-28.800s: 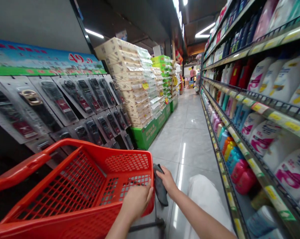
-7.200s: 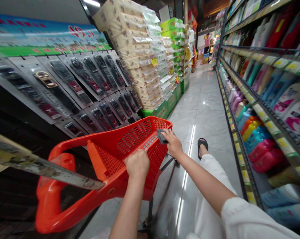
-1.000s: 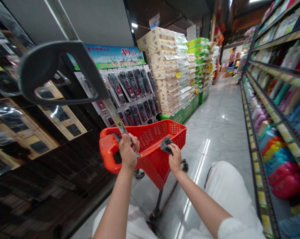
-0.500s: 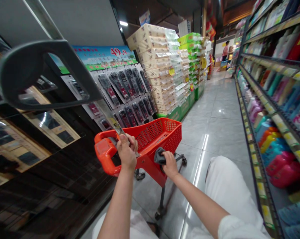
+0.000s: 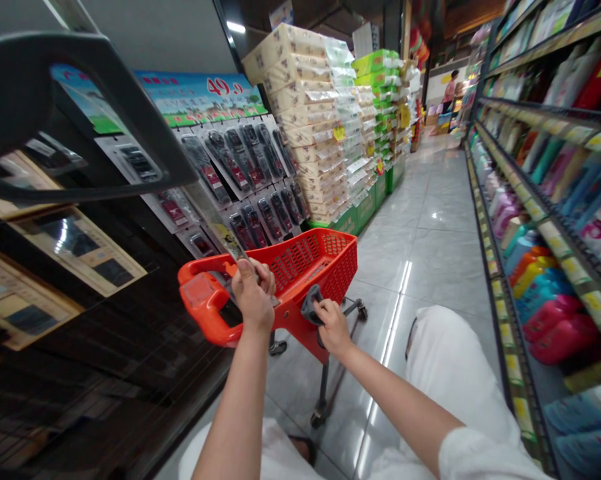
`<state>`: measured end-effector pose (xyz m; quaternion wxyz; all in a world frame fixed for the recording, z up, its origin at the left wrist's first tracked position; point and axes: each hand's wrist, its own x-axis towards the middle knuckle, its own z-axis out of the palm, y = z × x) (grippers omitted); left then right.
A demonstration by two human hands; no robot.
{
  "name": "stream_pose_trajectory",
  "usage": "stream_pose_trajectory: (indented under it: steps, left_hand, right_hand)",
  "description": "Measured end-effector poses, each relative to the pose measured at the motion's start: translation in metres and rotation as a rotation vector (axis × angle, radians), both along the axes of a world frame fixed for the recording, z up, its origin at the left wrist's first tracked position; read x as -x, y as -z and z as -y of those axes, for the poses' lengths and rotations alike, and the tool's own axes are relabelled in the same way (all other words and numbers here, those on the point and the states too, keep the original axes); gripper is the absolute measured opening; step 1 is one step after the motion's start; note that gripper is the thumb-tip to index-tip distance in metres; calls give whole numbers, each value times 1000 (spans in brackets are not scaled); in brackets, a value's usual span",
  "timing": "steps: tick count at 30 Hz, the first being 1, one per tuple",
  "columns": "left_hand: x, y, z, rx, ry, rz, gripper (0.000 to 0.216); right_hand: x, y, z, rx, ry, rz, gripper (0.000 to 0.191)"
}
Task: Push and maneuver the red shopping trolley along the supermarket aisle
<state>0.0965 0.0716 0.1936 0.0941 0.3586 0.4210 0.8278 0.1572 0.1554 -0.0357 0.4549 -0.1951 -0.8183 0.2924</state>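
Note:
A red plastic shopping trolley (image 5: pixel 325 257) stands in the aisle ahead of me. My left hand (image 5: pixel 253 297) is closed round the trolley's pull-out metal handle bar (image 5: pixel 215 227), whose dark grip loop (image 5: pixel 80 113) rises close to the camera at the upper left. My right hand (image 5: pixel 332 325) is closed on a dark grey cloth (image 5: pixel 310 305) and presses it against the basket's outer side wall, below the rim. My white-trousered knees show at the bottom.
Shelves of coloured detergent bottles (image 5: pixel 545 260) run along the right. On the left are a dark glass cabinet (image 5: pixel 80 333), hanging black packaged goods (image 5: pixel 245 180) and stacked tissue cartons (image 5: pixel 310 127). The glossy tiled floor (image 5: pixel 430 233) stretches ahead; a person (image 5: pixel 450 90) stands far down the aisle.
My right hand with the cloth slid down from the basket's rim to its outer side wall. The view drew nearer, so the handle loop looks bigger. My left hand kept its grip.

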Motion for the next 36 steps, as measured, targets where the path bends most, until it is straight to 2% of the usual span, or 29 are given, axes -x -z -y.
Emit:
stream_pose_trajectory:
  steps: [4,6,10,13,15,18,22,24,27,29,32,34,36]
  left_hand:
    - [0,0,-2,10,-2,-20,57]
    - [0,0,-2,13,-9,-31,57]
    - [1,0,-4,5,5,-45,56]
    - [1,1,-4,-2,2,-37,56]
    - [1,1,-3,1,1,-29,56]
    - [1,1,-1,9,6,-28,56]
    - [0,0,2,11,2,-23,55]
    - [0,0,2,10,10,-16,55]
    - [-1,-1,2,9,27,-15,54]
    - [-1,-1,2,7,32,-27,54]
    - [0,-1,1,5,19,-48,54]
    - [0,0,-1,9,8,-53,54]
    - [1,0,-2,13,-1,-50,55]
  right_hand:
    - [3,-5,-16,133,196,-1,71]
    - [8,-11,-17,190,202,-42,61]
    - [8,-23,3,181,-16,-155,41]
    - [0,-27,13,114,-150,-164,43]
    - [-7,-21,13,44,-167,-116,49]
    - [-16,0,6,-82,-131,6,59]
    - [-29,31,-6,-247,-59,210,55]
    - [-33,36,-17,-312,-78,261,46]
    - [-33,27,-42,-357,-139,251,37]
    - [-26,15,-63,-320,-93,217,41]
    - [-13,3,-85,-130,143,150,55]
    - [-4,5,-85,-14,232,109,63]
    - [-2,13,-73,14,193,87,67]
